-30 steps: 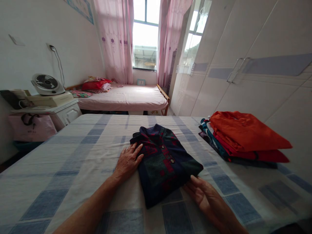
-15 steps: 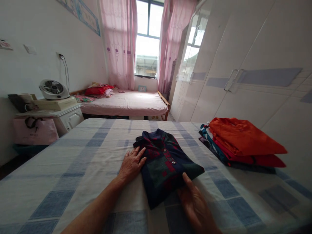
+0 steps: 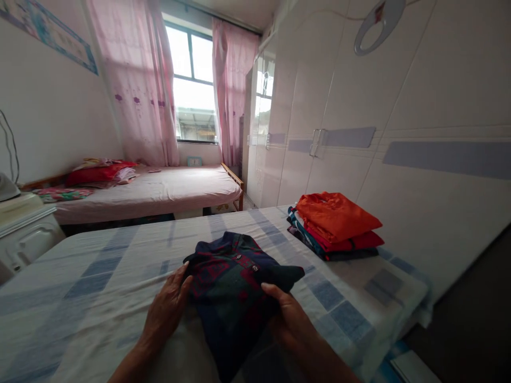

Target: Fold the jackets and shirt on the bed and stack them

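Note:
A folded dark shirt (image 3: 235,287) in navy, green and dark red, with a collar and buttons down its front, is between my hands over the bed. My right hand (image 3: 293,319) grips its near right side, thumb on top and fingers hidden underneath. At the left edge by the collar, my left hand (image 3: 170,300) holds the shirt, its fingertips partly hidden behind the cloth. The shirt's near corner hangs toward me. To the right lies a stack of folded clothes with an orange garment (image 3: 335,215) on top and a red one (image 3: 359,242) below it.
The bed under my hands has a blue-and-white checked sheet (image 3: 131,282). Beyond it stands a second bed with a pink sheet (image 3: 179,186). White wardrobes (image 3: 351,101) line the right side, and a white cabinet (image 3: 27,234) is at the left.
My view has turned to the right. My left hand has gone from lying flat on the shirt to holding its edge, and the shirt now looks lifted and bent between both hands.

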A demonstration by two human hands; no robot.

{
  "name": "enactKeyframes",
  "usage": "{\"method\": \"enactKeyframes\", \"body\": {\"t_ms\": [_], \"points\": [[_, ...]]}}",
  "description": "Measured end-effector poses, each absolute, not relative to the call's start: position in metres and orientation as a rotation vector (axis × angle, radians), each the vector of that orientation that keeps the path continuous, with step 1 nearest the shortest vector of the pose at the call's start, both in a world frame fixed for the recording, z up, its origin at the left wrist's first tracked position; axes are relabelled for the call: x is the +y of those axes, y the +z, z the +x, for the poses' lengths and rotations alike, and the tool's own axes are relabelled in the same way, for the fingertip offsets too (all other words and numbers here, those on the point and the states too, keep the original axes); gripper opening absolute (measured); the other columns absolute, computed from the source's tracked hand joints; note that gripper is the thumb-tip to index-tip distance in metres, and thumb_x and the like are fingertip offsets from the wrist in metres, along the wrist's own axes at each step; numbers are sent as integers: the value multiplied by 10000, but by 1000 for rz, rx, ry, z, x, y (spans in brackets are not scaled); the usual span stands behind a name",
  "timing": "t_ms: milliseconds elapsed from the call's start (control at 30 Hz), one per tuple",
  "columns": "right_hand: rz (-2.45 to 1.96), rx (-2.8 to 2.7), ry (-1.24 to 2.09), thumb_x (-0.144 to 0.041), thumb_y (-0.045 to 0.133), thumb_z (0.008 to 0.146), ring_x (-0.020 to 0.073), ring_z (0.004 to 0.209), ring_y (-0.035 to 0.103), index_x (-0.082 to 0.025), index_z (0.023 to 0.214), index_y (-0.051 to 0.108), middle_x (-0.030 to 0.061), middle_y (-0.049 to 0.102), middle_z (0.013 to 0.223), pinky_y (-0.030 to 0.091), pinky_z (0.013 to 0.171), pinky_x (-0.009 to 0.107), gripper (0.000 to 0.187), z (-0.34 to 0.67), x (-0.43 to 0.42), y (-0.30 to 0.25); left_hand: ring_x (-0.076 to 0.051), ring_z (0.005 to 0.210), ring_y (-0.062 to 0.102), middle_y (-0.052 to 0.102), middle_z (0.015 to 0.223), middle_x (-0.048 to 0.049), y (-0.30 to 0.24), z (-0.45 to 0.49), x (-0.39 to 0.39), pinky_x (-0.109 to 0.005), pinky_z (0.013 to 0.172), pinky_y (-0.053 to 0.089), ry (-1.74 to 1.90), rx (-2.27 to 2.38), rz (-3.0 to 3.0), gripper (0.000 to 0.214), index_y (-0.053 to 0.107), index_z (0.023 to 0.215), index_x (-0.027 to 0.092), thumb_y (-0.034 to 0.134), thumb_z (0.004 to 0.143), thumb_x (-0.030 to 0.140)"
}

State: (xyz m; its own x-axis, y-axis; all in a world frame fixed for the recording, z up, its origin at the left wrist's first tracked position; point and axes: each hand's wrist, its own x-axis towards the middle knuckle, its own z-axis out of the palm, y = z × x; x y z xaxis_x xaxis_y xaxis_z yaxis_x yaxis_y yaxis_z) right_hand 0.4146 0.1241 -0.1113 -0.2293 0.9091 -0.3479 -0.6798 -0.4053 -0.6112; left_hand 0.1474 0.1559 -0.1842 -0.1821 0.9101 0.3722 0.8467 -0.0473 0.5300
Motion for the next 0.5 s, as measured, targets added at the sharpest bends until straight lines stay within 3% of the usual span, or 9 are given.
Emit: {"method": "enactKeyframes", "body": {"t_ms": [233,500], "points": [[-771,-430,1942,-118,598,776,189,798,693,-61,988,636,104,729,877,543,828,322,223,455,119,-35,-263,1294,432,533,1329,-123,-202,131,163,-464,1077,352,1258,2129,1815,605,502,1285,158,266,886,547],[-716,-731,1733,-63,543,785,120,626,649,-128,864,599,8,683,673,569,650,235,116,460,248,50,-271,1350,342,485,1368,-162,-208,128,164,-458,1119,282,1071,2131,1848,729,500,1290,82,205,867,598]]}}
